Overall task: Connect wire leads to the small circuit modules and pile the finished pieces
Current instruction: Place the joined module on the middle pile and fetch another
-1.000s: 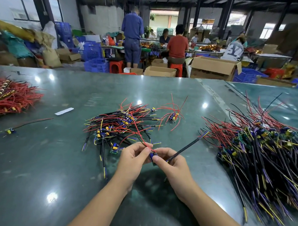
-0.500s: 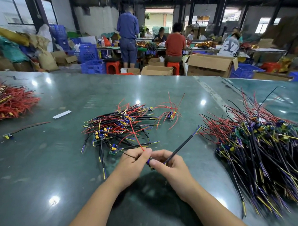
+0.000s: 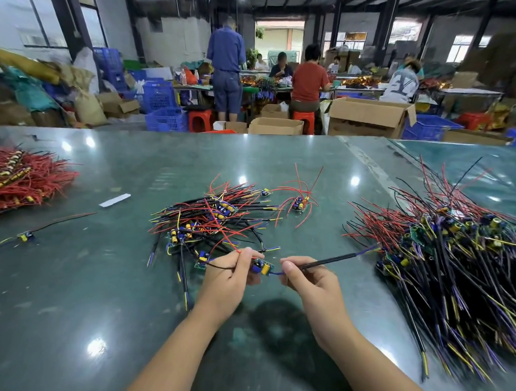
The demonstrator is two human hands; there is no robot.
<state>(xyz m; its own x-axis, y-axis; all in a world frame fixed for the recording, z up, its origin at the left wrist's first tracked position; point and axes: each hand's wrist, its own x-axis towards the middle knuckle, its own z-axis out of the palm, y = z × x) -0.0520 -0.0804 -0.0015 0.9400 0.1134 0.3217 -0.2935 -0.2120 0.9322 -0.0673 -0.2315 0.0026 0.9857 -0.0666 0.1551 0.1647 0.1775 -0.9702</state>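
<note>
**Off-task surroundings**

Green table (image 3: 68, 305) underlies the grip. White paper strip (image 3: 115, 200) lies far left of it. Beyond the table's far edge: cardboard boxes (image 3: 369, 117), blue crates (image 3: 165, 119), red stools (image 3: 200, 120), workers (image 3: 307, 79) at benches.

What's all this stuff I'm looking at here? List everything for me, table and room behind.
table: one, dark green, glossy, fills the foreground
circuit module: one, green board with blue and yellow parts, held between the hands
black lead: one, runs right from the module
middle pile: one, red, black and yellow wires with modules, centre
right pile: one, large, mostly black wires, right
red pile: one, red wires, far left
stray module: one, wired, left
white strip: one, left of centre
cardboard boxes: several, brown, floor behind
blue crates: several, behind
people: several, at far tables
left hand: pinches module's wires
right hand: pinches black lead
</note>
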